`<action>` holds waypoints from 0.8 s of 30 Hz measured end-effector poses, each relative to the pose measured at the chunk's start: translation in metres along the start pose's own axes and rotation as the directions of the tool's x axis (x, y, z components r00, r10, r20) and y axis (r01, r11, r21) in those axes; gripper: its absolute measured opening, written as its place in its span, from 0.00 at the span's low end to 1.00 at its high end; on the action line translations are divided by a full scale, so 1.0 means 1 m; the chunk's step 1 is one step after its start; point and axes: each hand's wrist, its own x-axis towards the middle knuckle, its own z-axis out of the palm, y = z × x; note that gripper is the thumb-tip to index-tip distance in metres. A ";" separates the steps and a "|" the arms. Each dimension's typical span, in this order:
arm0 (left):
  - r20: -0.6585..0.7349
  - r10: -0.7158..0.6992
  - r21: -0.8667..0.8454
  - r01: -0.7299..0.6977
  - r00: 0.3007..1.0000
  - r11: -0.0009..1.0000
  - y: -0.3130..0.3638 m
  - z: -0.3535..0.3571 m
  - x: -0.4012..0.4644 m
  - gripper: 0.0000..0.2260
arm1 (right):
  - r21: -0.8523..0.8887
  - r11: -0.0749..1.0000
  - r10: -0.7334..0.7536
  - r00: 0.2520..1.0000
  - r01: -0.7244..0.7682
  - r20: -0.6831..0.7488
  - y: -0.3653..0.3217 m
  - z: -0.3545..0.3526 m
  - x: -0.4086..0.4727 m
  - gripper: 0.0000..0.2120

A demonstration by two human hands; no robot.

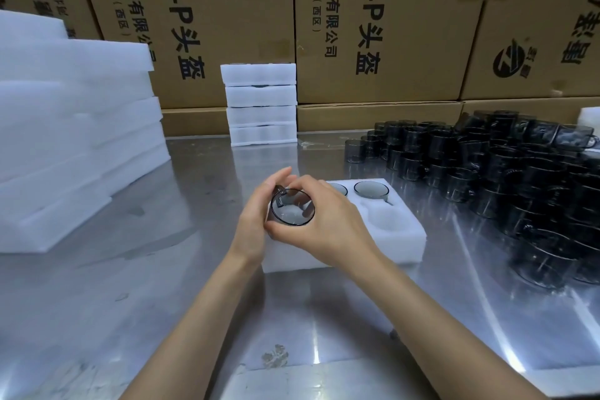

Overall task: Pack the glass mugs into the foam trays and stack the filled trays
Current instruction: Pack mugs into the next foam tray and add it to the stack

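A white foam tray (409,237) lies on the steel table in front of me. Two smoky glass mugs sit in its far pockets, one at the far right (371,189) and one partly hidden behind my right hand. The near right pocket (388,219) holds nothing. Both hands hold a third glass mug (293,208) over the tray's left side. My left hand (256,221) grips it from the left, my right hand (328,221) curls round it from the right. A stack of several filled trays (261,104) stands at the back centre.
A large heap of dark glass mugs (506,178) covers the right of the table. Stacks of white foam sheets (71,127) fill the left. Brown cardboard boxes (383,26) line the back. A flat foam piece (292,334) lies under my forearms near the front edge.
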 end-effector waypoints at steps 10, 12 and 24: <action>0.026 -0.097 0.021 0.096 0.995 0.995 -0.002 -0.007 -0.003 0.18 | -0.152 0.988 0.055 0.988 -0.032 0.146 -0.004 -0.009 0.009 0.24; 0.040 -0.088 0.067 0.086 0.995 0.994 -0.002 -0.010 -0.005 0.20 | -0.180 0.983 0.049 0.987 -0.021 0.153 -0.004 -0.007 0.008 0.25; 0.044 0.178 0.438 -0.179 0.983 0.881 0.000 -0.034 -0.033 0.20 | -0.179 0.981 -0.055 0.993 0.073 0.106 0.010 -0.005 -0.002 0.38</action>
